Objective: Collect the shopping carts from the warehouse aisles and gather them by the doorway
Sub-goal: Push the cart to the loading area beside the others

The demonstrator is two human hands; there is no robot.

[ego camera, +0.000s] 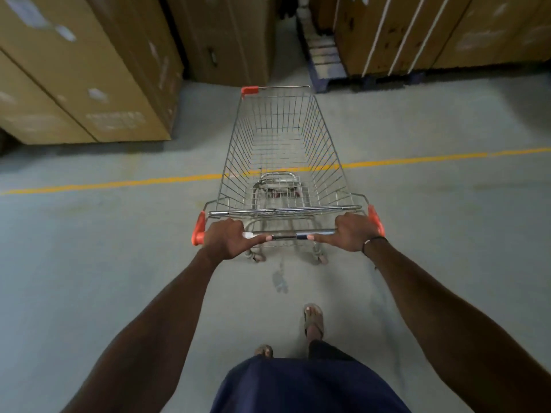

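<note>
A grey concrete floor (119, 234) carries a yellow line (119, 183) running crosswise beyond the fingers. Large cardboard boxes (74, 84) stand ahead to the left; strapped cartons (417, 34) on a pallet (325, 70) stand ahead to the right, with a gap between them. The wire shopping cart (283, 150) extends forward from the fingers. The left hand (226, 236) and right hand (354, 232) both wrap the handle bar (286, 234), thumbs lying along it.
</note>
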